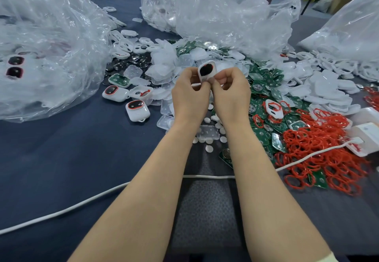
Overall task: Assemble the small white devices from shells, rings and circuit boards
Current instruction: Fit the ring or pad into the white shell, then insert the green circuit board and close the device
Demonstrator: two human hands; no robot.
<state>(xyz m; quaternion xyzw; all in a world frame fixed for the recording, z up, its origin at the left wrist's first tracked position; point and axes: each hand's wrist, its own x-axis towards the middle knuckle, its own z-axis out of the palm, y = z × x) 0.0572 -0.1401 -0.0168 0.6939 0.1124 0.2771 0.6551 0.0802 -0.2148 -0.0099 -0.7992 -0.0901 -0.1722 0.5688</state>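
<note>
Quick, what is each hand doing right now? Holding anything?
Left hand: closed, pinching the white shell.
Right hand: closed, pinching the same white shell.

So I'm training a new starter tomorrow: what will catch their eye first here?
The left hand and right hand pinch a white shell with a dark oval window, mid-table. Right of them, red rings tangle over green circuit boards; clear plastic bags crowd the far side.
</note>
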